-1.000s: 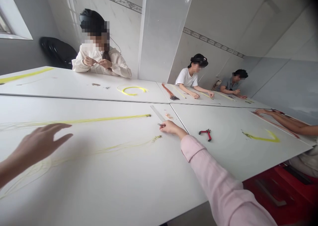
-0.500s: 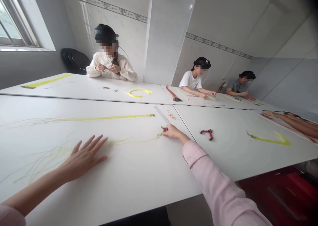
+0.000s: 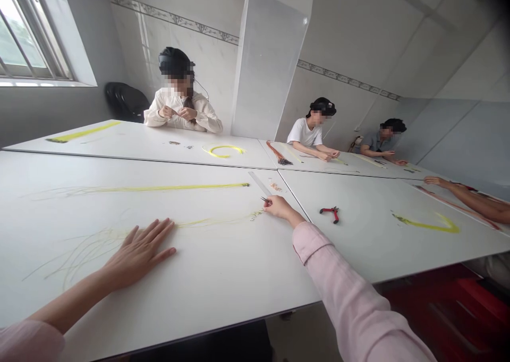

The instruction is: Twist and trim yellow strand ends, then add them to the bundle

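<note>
Tweezers (image 3: 263, 199) pinched in right hand (image 3: 282, 208), tips just beside the end of a pale yellow fibre bundle (image 3: 217, 222) on the white table (image 3: 223, 293); left hand (image 3: 139, 253) lies open, flat, fingers spread, beside loose strands (image 3: 90, 256).

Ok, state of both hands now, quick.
Left hand: open, flat on the white table, holding nothing.
Right hand: closed, holding tweezers.
</note>
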`<state>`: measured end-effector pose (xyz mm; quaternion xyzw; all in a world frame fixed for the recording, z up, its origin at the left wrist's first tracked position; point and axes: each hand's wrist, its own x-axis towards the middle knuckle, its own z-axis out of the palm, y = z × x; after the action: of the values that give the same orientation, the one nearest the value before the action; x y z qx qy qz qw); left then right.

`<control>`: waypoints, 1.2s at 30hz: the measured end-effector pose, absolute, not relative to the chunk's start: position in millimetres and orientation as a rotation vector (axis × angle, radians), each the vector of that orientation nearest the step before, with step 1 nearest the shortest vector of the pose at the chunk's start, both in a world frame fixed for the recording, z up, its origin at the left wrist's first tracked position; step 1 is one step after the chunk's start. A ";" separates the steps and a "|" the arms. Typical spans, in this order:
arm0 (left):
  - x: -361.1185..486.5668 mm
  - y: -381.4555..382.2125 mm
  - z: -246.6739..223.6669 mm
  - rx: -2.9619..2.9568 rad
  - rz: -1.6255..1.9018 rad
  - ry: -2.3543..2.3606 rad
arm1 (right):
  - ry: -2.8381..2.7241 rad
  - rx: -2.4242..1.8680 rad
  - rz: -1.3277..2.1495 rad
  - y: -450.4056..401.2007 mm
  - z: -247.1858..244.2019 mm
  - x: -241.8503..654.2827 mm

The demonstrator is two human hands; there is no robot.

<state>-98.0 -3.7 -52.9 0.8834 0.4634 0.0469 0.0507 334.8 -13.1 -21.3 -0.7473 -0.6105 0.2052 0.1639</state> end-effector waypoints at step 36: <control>-100.6 -1.1 -69.3 2.802 0.362 1.566 | -1.555 -2.054 0.482 -18.8 -62.4 337.5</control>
<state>-100.6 -1.1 -69.3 0.8666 0.4843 0.1118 -0.0443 337.5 -18.8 -62.4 -0.7572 -0.5733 0.1778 0.2574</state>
